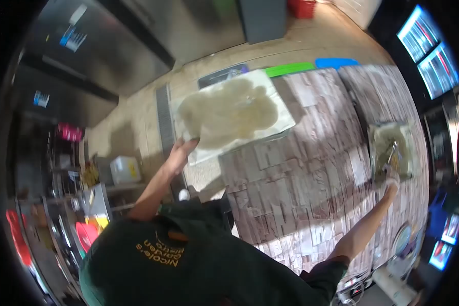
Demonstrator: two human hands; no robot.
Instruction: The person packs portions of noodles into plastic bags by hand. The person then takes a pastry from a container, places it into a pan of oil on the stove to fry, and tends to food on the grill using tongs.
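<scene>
On the left, my left hand [181,153] grips the near left corner of a rectangular tray lined with pale paper [285,113]. A large damp, greyish-brown stain [224,115] covers most of the paper. My right arm stretches far to the right, where my right hand [391,178] is closed around metal tongs [393,149]. The tongs point into a smaller lined tray [412,166] with small yellowish-brown pieces [397,162] in it, too small to make out.
Both trays rest on a wood-patterned table [290,178]. Green [290,69] and blue [336,62] items lie past its far edge. Steel cabinets [112,46] stand upper left, shelves with a white container [125,170] at left. Screens [418,33] hang upper right.
</scene>
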